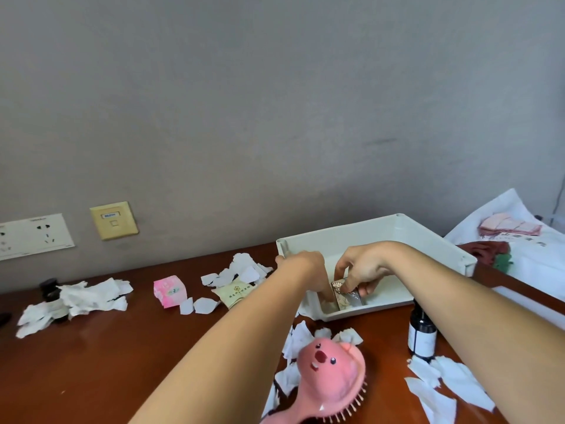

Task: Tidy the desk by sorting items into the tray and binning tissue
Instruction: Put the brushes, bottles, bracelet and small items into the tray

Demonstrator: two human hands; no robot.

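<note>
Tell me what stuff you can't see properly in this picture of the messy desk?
Head view only:
- Small box in the white tray: both hands cover most of it, print too small to read.
- Left hand fingertips: hidden behind the tray's wall.
- Pink hairbrush: handle cut off by the bottom edge.
- Dark jar: half buried under torn tissue.
- Dark bottle: label too small to read.
- Bin: not in view.
</note>
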